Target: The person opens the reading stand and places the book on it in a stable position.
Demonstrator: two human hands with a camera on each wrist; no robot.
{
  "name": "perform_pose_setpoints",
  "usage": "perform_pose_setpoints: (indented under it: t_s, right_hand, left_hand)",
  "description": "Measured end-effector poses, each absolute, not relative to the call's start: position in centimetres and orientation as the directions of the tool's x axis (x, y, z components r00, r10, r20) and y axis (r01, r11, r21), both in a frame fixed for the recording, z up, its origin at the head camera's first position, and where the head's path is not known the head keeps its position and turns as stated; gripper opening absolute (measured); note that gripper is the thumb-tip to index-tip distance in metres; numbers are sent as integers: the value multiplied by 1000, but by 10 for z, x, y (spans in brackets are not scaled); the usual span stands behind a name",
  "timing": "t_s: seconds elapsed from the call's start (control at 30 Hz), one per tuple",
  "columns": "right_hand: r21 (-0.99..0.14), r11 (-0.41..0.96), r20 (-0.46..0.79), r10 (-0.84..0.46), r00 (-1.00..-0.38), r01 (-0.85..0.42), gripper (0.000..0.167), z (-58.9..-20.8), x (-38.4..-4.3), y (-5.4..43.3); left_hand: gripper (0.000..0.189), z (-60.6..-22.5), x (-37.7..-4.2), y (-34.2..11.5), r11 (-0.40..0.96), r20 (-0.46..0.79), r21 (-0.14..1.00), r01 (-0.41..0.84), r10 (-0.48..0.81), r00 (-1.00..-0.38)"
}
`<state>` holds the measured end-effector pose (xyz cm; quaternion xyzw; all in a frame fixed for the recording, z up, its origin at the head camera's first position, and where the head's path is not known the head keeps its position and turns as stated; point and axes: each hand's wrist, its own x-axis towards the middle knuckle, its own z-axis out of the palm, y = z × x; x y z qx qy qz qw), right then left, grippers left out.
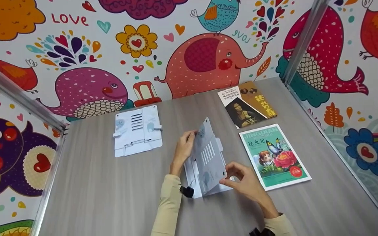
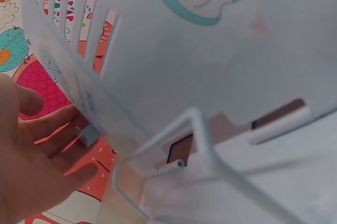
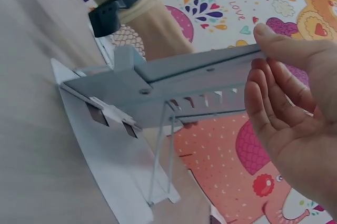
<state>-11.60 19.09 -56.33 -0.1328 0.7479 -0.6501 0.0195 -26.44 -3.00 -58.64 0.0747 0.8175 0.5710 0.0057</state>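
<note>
A white folding book stand (image 1: 210,157) stands partly unfolded on the table, its slotted panel tilted up from the base. My right hand (image 1: 246,182) pinches the panel's near corner between thumb and fingers; the right wrist view shows this right hand (image 3: 295,103) on the panel edge. At the panel's other side is my left hand (image 1: 184,147). In the left wrist view, the left hand (image 2: 47,150) has loosely extended fingers at the panel edge, beside a small tab, with the thumb apart. A bent wire support (image 2: 205,145) spans between panel and base.
A second white book stand (image 1: 138,131) lies flat to the left. On the right lie a green children's book (image 1: 274,175) and, behind it, a book with a portrait cover (image 1: 244,111). Printed wall panels (image 1: 149,75) border the table (image 1: 87,183).
</note>
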Motion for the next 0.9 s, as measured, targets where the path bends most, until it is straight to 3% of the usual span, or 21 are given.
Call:
perform_pose_setpoints:
  t_s: [0.43,0.9]
  right_hand:
    - [-978,154,128,-97,-987,-142,16,-567,-122,197]
    - [-969,213,115,-57,-992,-125,10,-585,-127,191]
  left_hand:
    - [30,-588,-264,-51,346,93,933,102,41,-995]
    - [28,-590,-252,-85,363,74,929,70,4,-997]
